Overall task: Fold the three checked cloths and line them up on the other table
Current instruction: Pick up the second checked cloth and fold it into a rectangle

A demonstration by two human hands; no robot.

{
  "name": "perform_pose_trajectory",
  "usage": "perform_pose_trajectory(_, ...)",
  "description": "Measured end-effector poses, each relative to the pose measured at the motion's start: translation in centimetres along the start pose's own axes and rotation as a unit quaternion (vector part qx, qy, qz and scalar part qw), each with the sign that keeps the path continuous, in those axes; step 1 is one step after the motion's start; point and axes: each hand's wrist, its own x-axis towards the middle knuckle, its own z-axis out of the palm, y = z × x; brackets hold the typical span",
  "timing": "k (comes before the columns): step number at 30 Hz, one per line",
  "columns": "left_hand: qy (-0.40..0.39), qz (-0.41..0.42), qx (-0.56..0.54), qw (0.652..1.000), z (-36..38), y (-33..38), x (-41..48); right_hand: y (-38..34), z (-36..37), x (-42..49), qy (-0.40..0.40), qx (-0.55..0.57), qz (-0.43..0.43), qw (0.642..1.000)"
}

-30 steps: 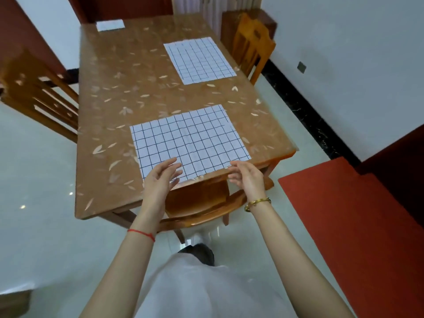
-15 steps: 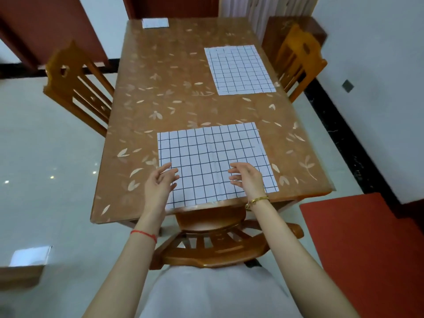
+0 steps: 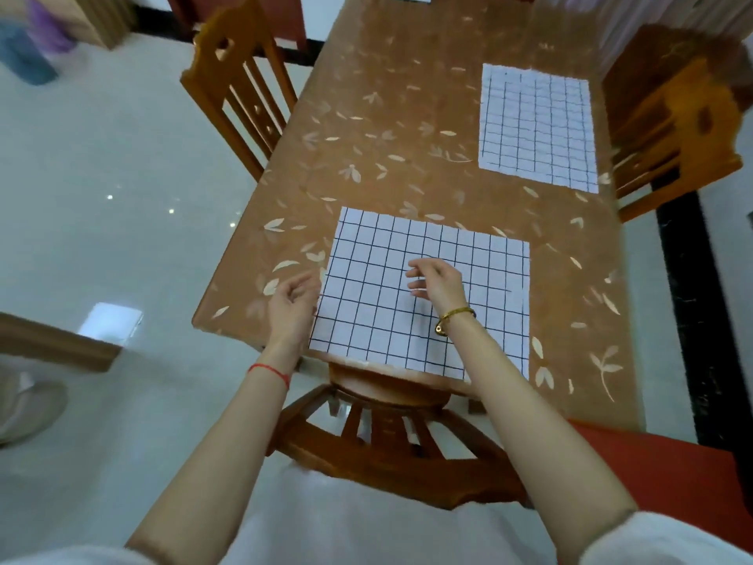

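Now a checked cloth point(image 3: 375, 307) lies flat on the table point(image 3: 387, 128).

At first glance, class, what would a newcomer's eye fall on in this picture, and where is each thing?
A white checked cloth lies flat at the near end of the leaf-patterned wooden table, with the left hand at its left edge and the right hand over its middle. A second checked cloth lies flat farther up the table's right side, beside a wooden chair.

Home dining room, wooden table point(image 3: 407, 116) (leaf-patterned top), matching chairs point(image 3: 240, 87), glossy tiled floor point(image 3: 102, 177)
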Motion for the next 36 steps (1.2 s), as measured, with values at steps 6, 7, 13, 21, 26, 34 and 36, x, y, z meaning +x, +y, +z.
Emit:
perform_pose_trajectory(6, 0.042, -0.036, 0.107, 0.993, 1.3, -2.5, 2.2, -0.3, 1.5, 5.1, -0.041, -0.075, 0.0, 0.996)
perform_pose_trajectory(7, 0.039, -0.048, 0.126, 0.99, 1.6, -2.9, 2.6, -0.4, 1.8, 6.1, -0.051, -0.093, -0.001, 0.994)
perform_pose_trajectory(13, 0.067, -0.063, 0.22, 0.971, 2.8, -4.9, 4.3, -1.5, 3.9, 12.9, -0.095, -0.193, -0.026, 0.976)
perform_pose_trajectory(21, 0.102, -0.057, 0.306, 0.945, 3.9, -6.9, 5.1, -2.2, 8.6, 19.6, -0.158, -0.318, -0.097, 0.93)
perform_pose_trajectory(26, 0.128, -0.03, 0.343, 0.93, 4.0, -7.7, 5.6, -1.9, 11.7, 21.9, -0.212, -0.394, -0.096, 0.889)
perform_pose_trajectory(34, 0.108, -0.036, 0.357, 0.927, 3.4, -8.5, 6.7, 0.2, 14.1, 24.7, -0.211, -0.515, -0.128, 0.821)
perform_pose_trajectory(36, 0.097, -0.04, 0.379, 0.92, 3.2, -8.7, 7.0, 0.6, 14.3, 25.0, -0.197, -0.551, -0.127, 0.801)
